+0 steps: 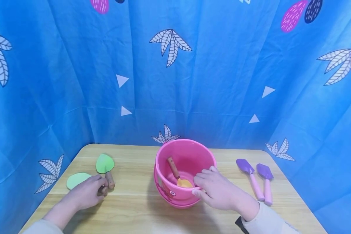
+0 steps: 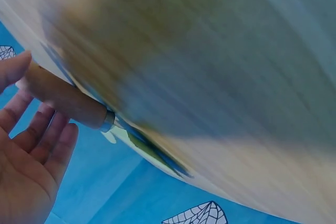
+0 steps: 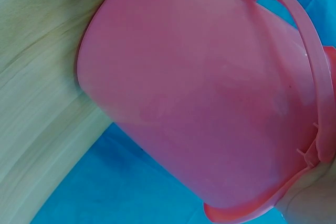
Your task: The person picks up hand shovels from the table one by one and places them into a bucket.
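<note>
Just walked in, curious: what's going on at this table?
A person's right hand grips a round pink plastic bucket by its rim; inside is a yellow, brown-handled shovel. The left hand holds a pale green shovel by its brown wooden handle, beside a brighter green one. Two purple shovels with pink handles lie to the right.

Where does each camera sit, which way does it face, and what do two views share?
Head: on the head, facing forward and down at the pink bucket; left hand and right hand show.
Left wrist: worn there, facing a wooden handle; that hand's palm and fingers show.
Right wrist: worn there, facing the bucket's outer wall; part of that hand shows.
Shared: head and right wrist show the bucket.
</note>
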`<act>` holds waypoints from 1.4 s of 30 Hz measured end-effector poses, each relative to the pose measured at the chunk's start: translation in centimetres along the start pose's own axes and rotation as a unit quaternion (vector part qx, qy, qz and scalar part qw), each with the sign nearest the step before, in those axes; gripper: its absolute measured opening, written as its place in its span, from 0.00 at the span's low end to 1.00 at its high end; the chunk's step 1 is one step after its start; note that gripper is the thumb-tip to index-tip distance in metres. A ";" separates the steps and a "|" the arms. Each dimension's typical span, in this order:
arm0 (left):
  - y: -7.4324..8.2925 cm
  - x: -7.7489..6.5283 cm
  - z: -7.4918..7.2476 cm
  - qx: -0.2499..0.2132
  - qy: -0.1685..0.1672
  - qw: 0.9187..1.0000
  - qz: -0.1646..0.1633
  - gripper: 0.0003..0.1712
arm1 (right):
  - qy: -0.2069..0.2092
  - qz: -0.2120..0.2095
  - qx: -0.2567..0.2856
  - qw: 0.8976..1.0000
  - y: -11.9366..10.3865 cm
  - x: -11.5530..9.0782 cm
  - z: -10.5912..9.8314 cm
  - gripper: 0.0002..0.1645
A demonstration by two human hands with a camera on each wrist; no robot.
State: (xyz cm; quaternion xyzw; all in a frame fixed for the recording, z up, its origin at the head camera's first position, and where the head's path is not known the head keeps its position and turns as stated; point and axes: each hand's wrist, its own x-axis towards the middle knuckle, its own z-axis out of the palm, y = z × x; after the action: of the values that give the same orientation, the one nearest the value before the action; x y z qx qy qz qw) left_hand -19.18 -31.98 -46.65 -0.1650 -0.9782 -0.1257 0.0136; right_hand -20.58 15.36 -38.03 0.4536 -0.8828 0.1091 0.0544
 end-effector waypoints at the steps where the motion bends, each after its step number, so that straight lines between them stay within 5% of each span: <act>1: -0.1 0.0 0.1 -0.003 -0.003 1.000 0.002 0.19 | 0.001 -0.001 0.000 1.000 0.0 0.0 0.0 0.17; 12: -1.1 0.2 1.2 0.015 0.042 0.998 0.049 0.17 | 0.006 -0.006 -0.001 1.000 0.0 0.0 0.1 0.17; 22: -1.1 0.1 1.2 0.013 0.044 0.997 0.060 0.17 | 0.006 -0.007 0.000 1.000 -0.1 0.0 0.0 0.17; 36: 0.1 0.1 0.4 0.007 0.042 0.998 0.043 0.16 | 0.010 -0.012 -0.001 1.000 0.1 0.1 -0.1 0.17; 42: 1.3 0.4 -0.2 -0.015 0.070 0.994 0.086 0.21 | 0.012 -0.013 -0.005 1.000 0.3 0.0 0.0 0.17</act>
State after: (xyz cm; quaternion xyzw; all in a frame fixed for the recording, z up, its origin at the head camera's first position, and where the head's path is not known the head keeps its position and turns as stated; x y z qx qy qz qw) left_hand -19.15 -30.76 -46.11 -0.2393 -0.9551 -0.1496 0.0902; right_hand -20.82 15.48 -38.02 0.4633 -0.8768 0.1092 0.0683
